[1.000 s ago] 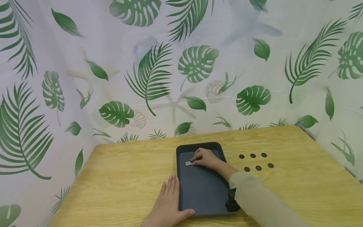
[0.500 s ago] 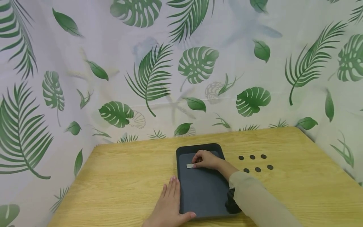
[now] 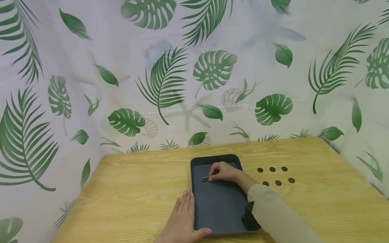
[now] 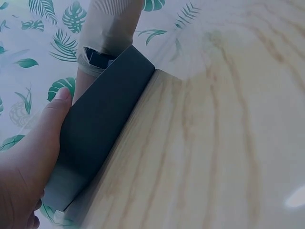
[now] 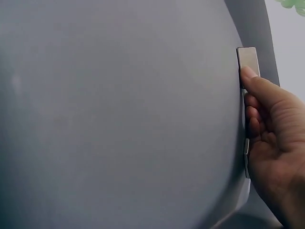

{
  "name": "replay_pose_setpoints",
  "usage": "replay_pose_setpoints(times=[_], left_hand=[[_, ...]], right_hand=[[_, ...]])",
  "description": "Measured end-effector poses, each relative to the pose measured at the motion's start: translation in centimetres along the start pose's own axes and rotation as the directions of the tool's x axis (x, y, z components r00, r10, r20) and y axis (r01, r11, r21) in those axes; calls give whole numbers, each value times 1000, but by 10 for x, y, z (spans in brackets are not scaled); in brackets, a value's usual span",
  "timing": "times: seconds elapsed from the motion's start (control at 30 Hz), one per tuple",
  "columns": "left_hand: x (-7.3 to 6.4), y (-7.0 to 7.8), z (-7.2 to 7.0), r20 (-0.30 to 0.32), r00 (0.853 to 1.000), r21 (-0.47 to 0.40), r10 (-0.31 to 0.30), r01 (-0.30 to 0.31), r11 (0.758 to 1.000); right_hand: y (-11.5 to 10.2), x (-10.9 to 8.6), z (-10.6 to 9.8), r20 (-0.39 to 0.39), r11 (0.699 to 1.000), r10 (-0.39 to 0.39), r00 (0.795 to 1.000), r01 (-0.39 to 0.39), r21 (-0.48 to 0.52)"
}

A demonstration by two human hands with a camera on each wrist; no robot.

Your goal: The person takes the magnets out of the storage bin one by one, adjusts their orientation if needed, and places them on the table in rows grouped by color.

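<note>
A dark grey rectangular tray (image 3: 218,209) lies on the wooden table. My right hand (image 3: 223,172) is over its far half, pinching a small flat metallic rectangle (image 5: 248,57) between thumb and fingers. In the head view the rectangle (image 3: 207,177) shows as a thin edge, tilted up. Beneath the hand in the right wrist view, another thin metallic piece (image 5: 246,160) sits on the tray's surface, partly hidden. My left hand (image 3: 180,219) rests along the tray's left wall at the near corner, its fingers straight and the thumb at the front edge.
Several black round discs (image 3: 278,183) lie in two rows on the wooden table (image 3: 136,192), right of the tray. A leaf-print cloth (image 3: 170,84) hangs behind and at both sides. A black device (image 3: 250,217) is strapped to the right wrist.
The metallic rectangle has gone from lying flat to tilted on edge in my right hand, which has shifted slightly nearer and to the right. My left hand keeps its place at the tray.
</note>
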State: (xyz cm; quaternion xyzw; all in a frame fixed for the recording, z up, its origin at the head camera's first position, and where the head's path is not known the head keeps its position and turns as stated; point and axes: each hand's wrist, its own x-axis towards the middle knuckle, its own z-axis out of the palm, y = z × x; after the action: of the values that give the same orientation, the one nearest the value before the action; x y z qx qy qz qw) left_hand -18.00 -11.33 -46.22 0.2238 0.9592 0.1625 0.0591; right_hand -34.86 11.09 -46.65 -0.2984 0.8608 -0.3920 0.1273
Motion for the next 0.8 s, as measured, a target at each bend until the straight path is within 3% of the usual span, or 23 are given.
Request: replay_pose_setpoints(times=[0.3,0.57,0.8], left_hand=[[2,-3,2,9,1000,-6,-6,6,1000],[1,1,3,-10,1000,-11,14,-14,1000],[0,-1,3,-11,1000,-2,7,-7,1000]], right_hand=[[3,0,1,-77,997,47,996,-42,71],[4,-4,-4,-202,974,159,966,-120,192],[6,-3,-3,-180,972,86,980,-43,230]])
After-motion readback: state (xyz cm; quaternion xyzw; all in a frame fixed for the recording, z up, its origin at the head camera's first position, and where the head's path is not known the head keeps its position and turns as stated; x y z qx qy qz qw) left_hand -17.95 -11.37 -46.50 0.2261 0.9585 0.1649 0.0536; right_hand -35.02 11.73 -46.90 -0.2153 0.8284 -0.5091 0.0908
